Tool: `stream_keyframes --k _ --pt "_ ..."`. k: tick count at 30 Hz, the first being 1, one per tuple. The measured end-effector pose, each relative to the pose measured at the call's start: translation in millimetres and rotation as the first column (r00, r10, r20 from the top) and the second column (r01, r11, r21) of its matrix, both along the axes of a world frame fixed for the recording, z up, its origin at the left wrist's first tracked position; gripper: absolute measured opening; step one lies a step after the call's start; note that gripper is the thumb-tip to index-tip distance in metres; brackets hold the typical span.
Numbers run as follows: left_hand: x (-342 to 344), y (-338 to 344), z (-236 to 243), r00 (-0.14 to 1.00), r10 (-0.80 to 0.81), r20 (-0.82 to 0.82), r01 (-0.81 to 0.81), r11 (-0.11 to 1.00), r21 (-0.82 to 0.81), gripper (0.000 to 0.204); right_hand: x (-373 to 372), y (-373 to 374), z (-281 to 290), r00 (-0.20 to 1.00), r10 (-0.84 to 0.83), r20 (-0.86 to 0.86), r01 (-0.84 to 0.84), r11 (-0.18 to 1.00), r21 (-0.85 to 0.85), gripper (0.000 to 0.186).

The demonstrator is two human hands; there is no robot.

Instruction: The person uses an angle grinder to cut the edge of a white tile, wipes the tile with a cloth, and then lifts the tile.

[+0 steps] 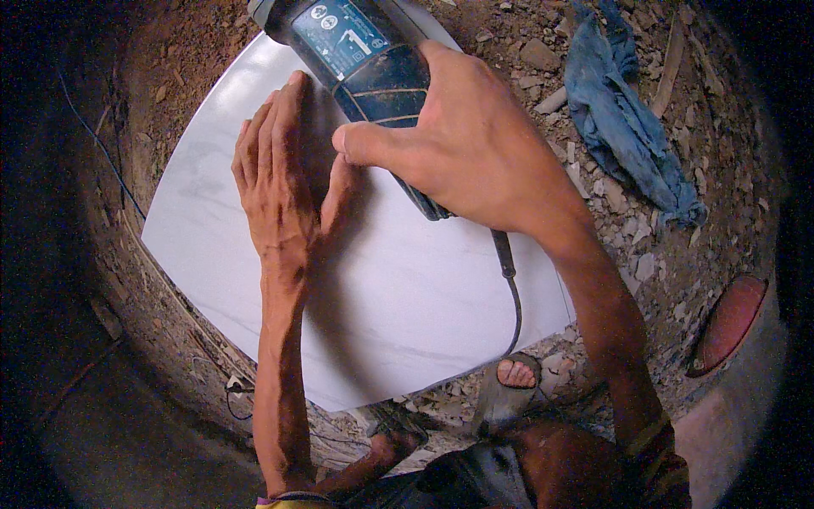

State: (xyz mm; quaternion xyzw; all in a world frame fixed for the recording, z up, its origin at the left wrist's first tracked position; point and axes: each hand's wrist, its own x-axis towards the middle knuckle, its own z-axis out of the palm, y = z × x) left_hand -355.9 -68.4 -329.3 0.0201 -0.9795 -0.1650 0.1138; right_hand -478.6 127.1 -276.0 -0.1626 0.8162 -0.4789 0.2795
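A large white tile [407, 297] with faint grey veining lies in front of me. My left hand [280, 178] rests flat on it, fingers stretched out and thumb apart, holding nothing. Just right of that hand, my right hand [483, 140] is wrapped round the body of a blue and black corded angle grinder [381, 97]. The grinder's front end reaches the upper edge of the picture, so its disc does not show. From its rear, a black cord [515, 297] hangs down across the tile.
Rubble and broken stone [623, 204] surround the tile on the right, where a blue rag [623, 127] lies. A red oval object [731, 325] sits farther right. Loose reddish soil [191, 64] is at the upper left, with a thin blue cable [102, 148]. My sandalled foot [517, 373] is near the tile's front edge.
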Motion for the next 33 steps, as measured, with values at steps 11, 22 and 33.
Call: stream_keyframes --k 11,22,33 --pt "-2 -2 1 1.0 -0.01 -0.002 0.01 1.0 -0.01 0.081 5 7 3 1.0 -0.025 0.012 0.024 1.0 0.004 0.058" --pt "0 -2 1 1.0 0.006 0.009 -0.006 1.0 -0.011 0.081 14 14 4 0.997 -0.021 0.068 0.02 1.0 0.008 0.06" --pt "-1 0 2 1.0 0.02 -0.011 -0.02 1.0 -0.006 0.076 21 24 8 0.996 -0.009 0.094 0.008 1.0 0.009 0.062"
